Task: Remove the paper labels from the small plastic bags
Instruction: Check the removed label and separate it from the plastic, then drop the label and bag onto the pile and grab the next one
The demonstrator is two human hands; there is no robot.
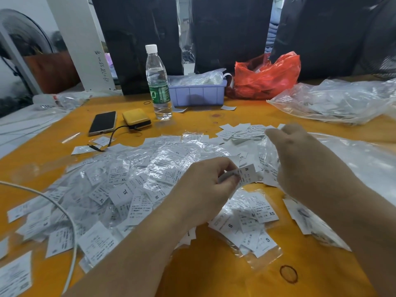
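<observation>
Left hand (205,185) pinches small bag with M label (246,174) at center. Right hand (300,159), fingers loose, blurred, at 2 o'clock over loose labels (242,131). I pull label straight, keep bag pinched.

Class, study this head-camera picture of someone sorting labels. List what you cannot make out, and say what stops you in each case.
1. Right hand, head view: motion blur smears the fingertips, so whether they hold anything cannot be told.
2. Label pinched by the left hand: the M reads, the fine print is too small.
3. Red bag: crumpled plastic hides its contents.
4. Tray: its wall hides what lies below the rim.
5. Fan: cut off by the left edge.
</observation>
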